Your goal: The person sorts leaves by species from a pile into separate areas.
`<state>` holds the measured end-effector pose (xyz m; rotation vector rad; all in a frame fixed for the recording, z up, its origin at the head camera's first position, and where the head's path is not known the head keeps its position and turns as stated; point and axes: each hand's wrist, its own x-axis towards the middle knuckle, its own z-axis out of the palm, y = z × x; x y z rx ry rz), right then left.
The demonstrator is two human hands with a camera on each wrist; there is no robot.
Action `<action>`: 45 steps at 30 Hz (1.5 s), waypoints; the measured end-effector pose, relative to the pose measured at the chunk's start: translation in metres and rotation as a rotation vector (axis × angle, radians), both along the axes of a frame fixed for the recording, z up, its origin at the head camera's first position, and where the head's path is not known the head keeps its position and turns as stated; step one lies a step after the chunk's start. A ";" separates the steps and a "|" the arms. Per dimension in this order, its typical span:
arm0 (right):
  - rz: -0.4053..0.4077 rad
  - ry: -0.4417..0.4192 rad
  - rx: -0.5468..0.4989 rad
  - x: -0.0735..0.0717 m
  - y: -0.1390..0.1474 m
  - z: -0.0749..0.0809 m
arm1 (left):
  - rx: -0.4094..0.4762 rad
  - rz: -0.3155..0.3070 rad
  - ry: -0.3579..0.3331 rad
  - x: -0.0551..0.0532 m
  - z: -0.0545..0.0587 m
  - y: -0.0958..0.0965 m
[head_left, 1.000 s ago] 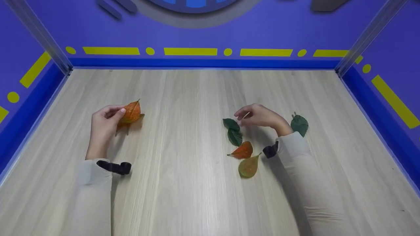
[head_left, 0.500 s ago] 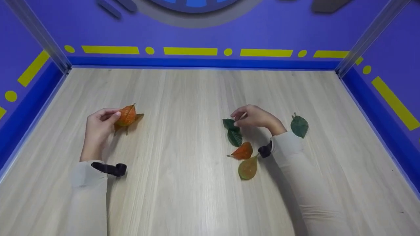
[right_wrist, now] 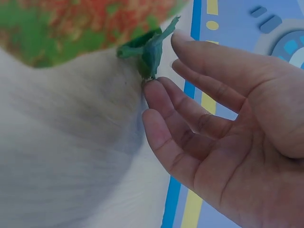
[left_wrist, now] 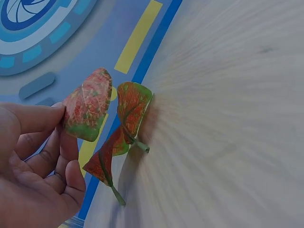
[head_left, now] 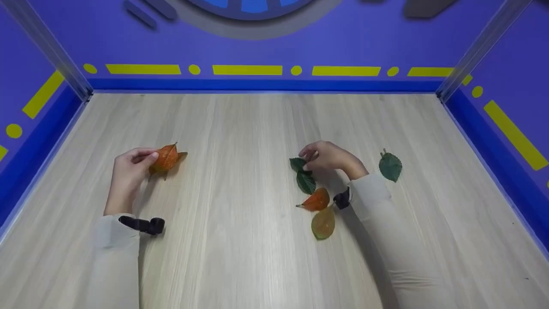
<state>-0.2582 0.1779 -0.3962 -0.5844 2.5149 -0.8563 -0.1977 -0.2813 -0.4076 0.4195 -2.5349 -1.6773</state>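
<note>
My left hand (head_left: pixel 132 171) pinches an orange-red leaf (head_left: pixel 166 158) with a green lower edge between thumb and fingers. Just beyond it, two similar leaves with stems, one a red-green leaf (left_wrist: pixel 134 104) and one a darker red leaf (left_wrist: pixel 100 161), lie on the table in the left wrist view. My right hand (head_left: pixel 329 158) is at a dark green leaf (head_left: pixel 296 164), its fingertips close to the edge, thumb and fingers apart. Whether they touch it is hard to tell. A second green leaf (head_left: pixel 306 183) overlaps the first.
Below the green pair lie an orange leaf (head_left: pixel 317 199) and a yellow-green leaf (head_left: pixel 323 223). Another green leaf (head_left: pixel 390 166) lies right of my right hand. Blue-purple panels (head_left: pixel 257 51) with yellow marks border the wooden table (head_left: pixel 240 180).
My left hand has shifted a little left and towards me with its leaf. My right hand has moved left, its fingertips now over the edge of the upper green leaf.
</note>
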 end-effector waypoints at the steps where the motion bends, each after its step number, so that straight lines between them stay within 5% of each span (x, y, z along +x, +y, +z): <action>1: -0.003 -0.001 0.005 0.000 0.000 0.000 | -0.004 -0.003 -0.006 0.000 0.000 0.000; 12: -0.024 0.007 0.013 -0.001 -0.002 -0.005 | -0.063 -0.014 -0.067 -0.001 -0.003 -0.002; 32: -0.069 0.007 0.015 -0.001 0.000 -0.007 | 0.010 -0.045 -0.043 0.002 -0.008 -0.005; 45: -0.077 0.016 -0.024 0.000 0.001 -0.006 | -0.031 -0.031 -0.053 0.001 -0.008 -0.008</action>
